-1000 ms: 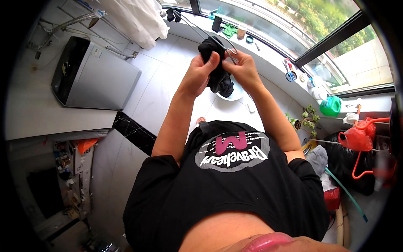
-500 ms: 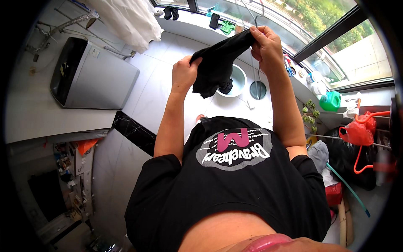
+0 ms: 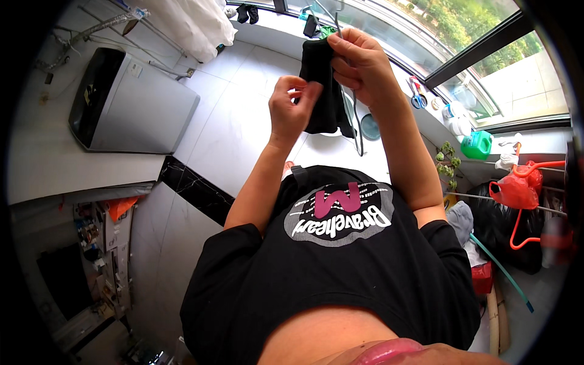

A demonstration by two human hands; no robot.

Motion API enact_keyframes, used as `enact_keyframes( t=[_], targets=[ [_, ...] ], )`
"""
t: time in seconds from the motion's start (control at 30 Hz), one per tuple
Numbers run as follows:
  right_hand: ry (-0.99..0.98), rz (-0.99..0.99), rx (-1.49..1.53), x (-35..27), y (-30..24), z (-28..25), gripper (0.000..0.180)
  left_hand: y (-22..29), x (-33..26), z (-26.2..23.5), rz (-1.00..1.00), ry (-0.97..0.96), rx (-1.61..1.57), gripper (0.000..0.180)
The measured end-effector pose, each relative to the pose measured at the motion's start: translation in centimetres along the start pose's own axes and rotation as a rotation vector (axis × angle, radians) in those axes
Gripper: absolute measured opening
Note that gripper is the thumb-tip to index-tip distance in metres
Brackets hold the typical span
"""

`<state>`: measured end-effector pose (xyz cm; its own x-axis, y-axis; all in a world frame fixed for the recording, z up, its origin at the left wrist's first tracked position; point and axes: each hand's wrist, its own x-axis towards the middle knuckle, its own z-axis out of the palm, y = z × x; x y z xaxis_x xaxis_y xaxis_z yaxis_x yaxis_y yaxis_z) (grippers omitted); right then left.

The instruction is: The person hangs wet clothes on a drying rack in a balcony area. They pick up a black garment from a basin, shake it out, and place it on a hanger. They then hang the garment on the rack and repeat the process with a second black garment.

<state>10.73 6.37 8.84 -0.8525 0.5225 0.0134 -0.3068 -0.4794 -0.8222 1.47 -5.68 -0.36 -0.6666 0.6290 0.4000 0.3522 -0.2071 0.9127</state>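
Note:
A black cloth garment [image 3: 317, 64] hangs in front of me, its upper edge pinched in my right hand [image 3: 362, 64]. A thin grey wire hanger [image 3: 358, 125] runs beside the cloth, its hook above my right hand and one side dangling below; that hand appears to hold hanger and cloth together. My left hand [image 3: 292, 109] is at the cloth's left side with fingers curled. Motion smears its fingertips, so whether they grip the fabric is unclear. The cloth mostly hides the pale basin on the floor behind it.
A grey washing machine [image 3: 140, 103] stands left, near a white hanging cloth [image 3: 185, 24]. Along the right sill are scissors [image 3: 418, 100] and a green jug [image 3: 476, 145]. A red plastic bag [image 3: 517, 187], orange hanger [image 3: 518, 234] and plant [image 3: 448, 161] are at right.
The cloth, earlier stretched sideways between both hands, now hangs down from my right hand. That hand has moved left, and my left hand has shifted right. The hanger has moved left too.

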Motion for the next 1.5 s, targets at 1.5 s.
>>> enact_keyframes(
  t=[1.5],
  targets=[
    [0.144, -0.066, -0.613, -1.4, 4.8, -5.5, 0.029, 3.1, 3.6, -3.1, -0.36, -0.079, -0.358, 0.018]
  ],
)
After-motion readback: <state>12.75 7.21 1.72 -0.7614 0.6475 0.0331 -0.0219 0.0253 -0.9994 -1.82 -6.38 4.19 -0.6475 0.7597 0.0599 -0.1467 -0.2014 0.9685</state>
